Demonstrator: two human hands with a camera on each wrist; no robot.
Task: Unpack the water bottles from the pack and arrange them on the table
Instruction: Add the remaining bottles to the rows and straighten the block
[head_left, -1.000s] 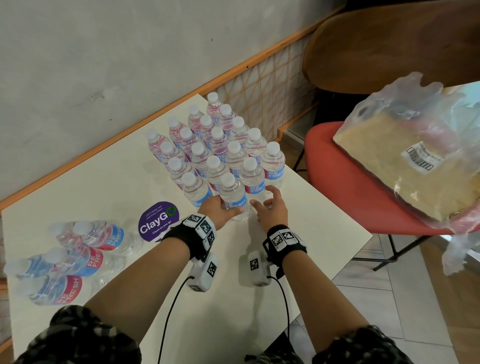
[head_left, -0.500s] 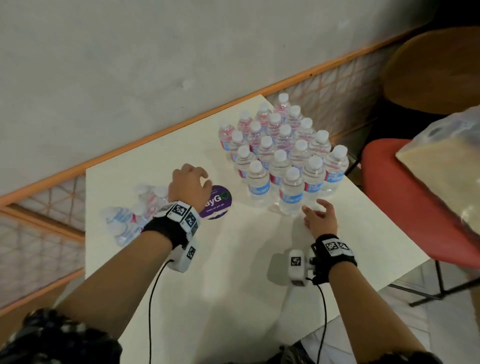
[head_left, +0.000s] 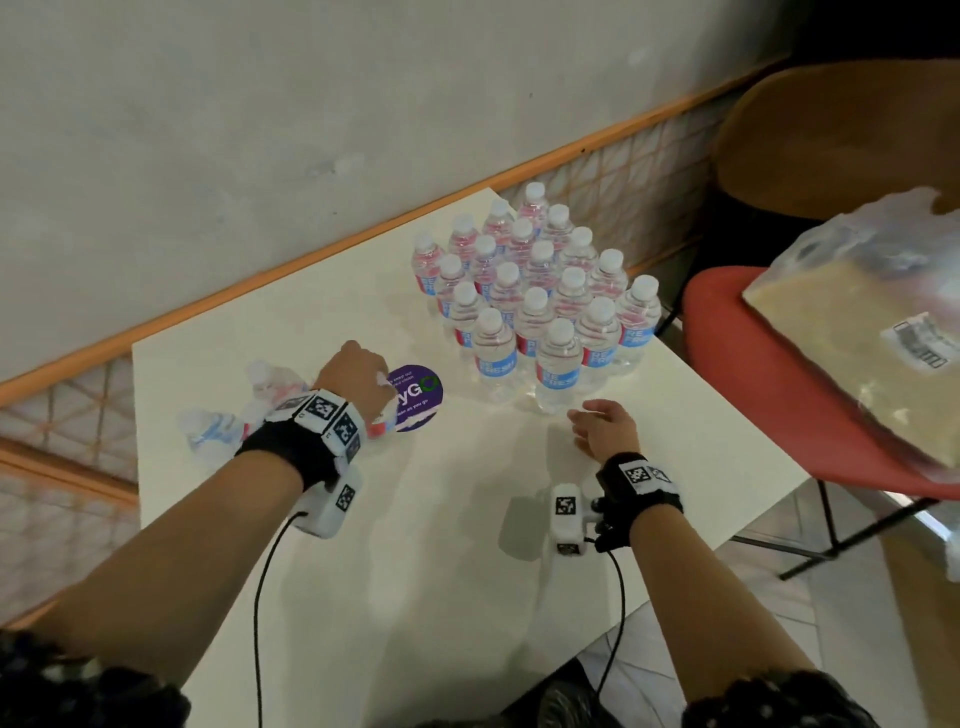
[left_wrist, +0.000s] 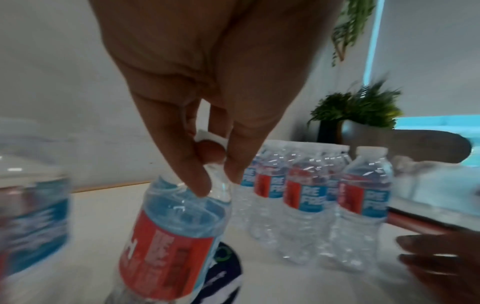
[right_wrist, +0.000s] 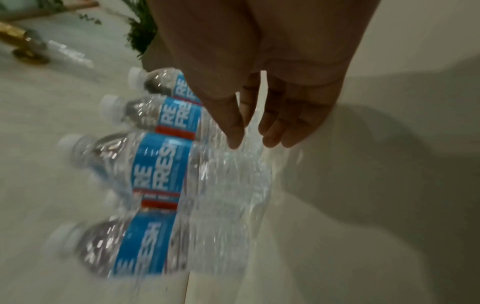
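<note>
Several upright water bottles with white caps and red-and-blue labels stand in a tight cluster at the table's far right. A few more bottles lie on their sides at the left. My left hand pinches the neck of one bottle just under its cap, next to the lying ones; the bottle hangs tilted over a purple sticker. In the left wrist view the fingertips press on the neck. My right hand rests with relaxed fingers on the white table, just in front of the cluster, holding nothing.
The torn plastic pack with its cardboard base lies on a red chair to the right. A wall runs along the table's far edge, and a wooden chair stands behind the red one.
My left hand left the upright cluster, swung left to the lying bottles and took one by its neck. My right hand drew back from the cluster and settled on the table.
</note>
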